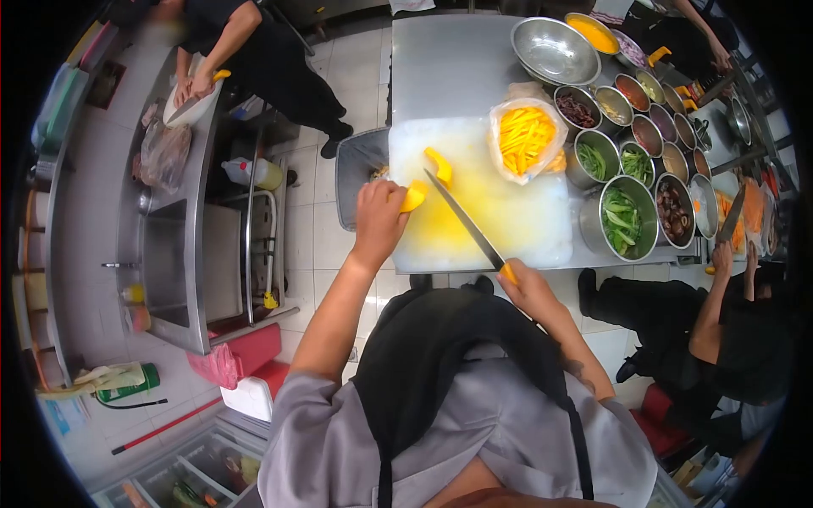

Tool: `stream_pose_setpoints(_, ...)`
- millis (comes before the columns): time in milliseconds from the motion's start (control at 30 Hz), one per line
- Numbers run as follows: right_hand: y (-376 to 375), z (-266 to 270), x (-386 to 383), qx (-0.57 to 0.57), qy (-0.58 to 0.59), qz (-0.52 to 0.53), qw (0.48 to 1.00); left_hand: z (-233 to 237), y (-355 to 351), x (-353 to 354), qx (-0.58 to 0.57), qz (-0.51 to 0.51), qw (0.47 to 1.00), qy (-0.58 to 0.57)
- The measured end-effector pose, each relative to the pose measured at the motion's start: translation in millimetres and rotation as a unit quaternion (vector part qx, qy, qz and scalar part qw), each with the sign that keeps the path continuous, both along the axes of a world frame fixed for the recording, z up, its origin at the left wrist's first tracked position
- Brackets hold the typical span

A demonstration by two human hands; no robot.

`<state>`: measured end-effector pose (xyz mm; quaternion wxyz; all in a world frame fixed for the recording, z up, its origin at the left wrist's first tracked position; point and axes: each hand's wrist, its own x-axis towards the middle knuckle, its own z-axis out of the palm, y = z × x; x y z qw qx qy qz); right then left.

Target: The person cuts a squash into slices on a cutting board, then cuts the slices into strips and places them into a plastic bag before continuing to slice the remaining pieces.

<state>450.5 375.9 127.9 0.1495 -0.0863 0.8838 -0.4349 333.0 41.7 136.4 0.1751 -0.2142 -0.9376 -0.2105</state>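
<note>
My left hand (380,218) is closed on a yellow mango piece (414,198) at the left edge of the white cutting board (533,233). In my right hand (526,288) is the yellow handle of a long knife (467,222), its blade pointing up and left across the board. Just beyond the blade tip lies a curved yellow piece (439,167). Yellow juice stains the middle of the board. A clear bag full of yellow strips (525,138) stands open at the board's upper right.
Metal containers of greens (621,222) and other ingredients crowd the right, near an empty metal bowl (555,52). A grey bin (349,182) adjoins the table's left side. Co-workers' hands hold knives at the upper left (196,87) and far right (722,256).
</note>
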Motion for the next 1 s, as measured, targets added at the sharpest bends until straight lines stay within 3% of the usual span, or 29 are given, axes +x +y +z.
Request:
stream_pose_setpoints(133,-5.0,2.1,-3.7,0.014,-0.028,-0.009,0.999,-11.4,2.2,7.1,-0.062,-0.025,0.998,0.020)
stream_pose_setpoints(233,-5.3,-2.0,-2.5,0.016,-0.024,-0.003,1.000,-13.6,3.5,8.2,-0.006,-0.033,0.999,0.009)
stream_pose_setpoints(333,-8.1,-0.7,-0.3,0.025,-0.041,-0.009,0.999,-47.0,0.5,-0.1,0.119,0.061,0.989,-0.061)
stream_pose_setpoints(367,-8.0,-0.3,-0.6,0.023,-0.043,-0.011,0.999,-51.2,2.2,-5.1,0.304,0.098,0.929,-0.187)
stream_pose_setpoints(400,-8.0,0.2,1.0,0.020,-0.047,-0.012,0.999,-48.2,6.6,-7.7,0.471,0.130,0.818,-0.305)
stream_pose_setpoints(433,-8.4,0.1,2.1,0.016,-0.051,-0.013,0.998,-44.9,9.2,-8.6,0.611,0.156,0.661,-0.407)
stream_pose_setpoints(533,-10.5,-2.2,0.9,-0.007,-0.022,-0.008,1.000,-41.5,10.5,-5.8,0.559,0.164,0.681,-0.444)
stream_pose_setpoints(600,-13.1,1.6,-3.7,-0.012,-0.028,0.002,1.000,-38.2,0.9,-1.8,0.273,0.154,0.883,-0.349)
stream_pose_setpoints(633,-15.3,4.3,-7.6,-0.016,-0.030,0.008,0.999,-36.3,-2.5,-0.7,0.114,0.141,0.942,-0.281)
stream_pose_setpoints(733,-20.8,8.6,-14.9,-0.017,-0.043,0.014,0.999,-32.3,2.8,7.9,0.222,0.180,0.941,-0.181)
stream_pose_setpoints(833,-21.2,2.5,-16.6,-0.038,-0.017,0.013,0.999,-41.7,-2.4,0.6,0.202,0.037,0.979,-0.014)
stream_pose_setpoints(1000,-25.6,3.2,-22.9,-0.017,-0.038,0.021,0.999,-49.3,3.3,-3.0,0.169,-0.019,0.985,-0.025)
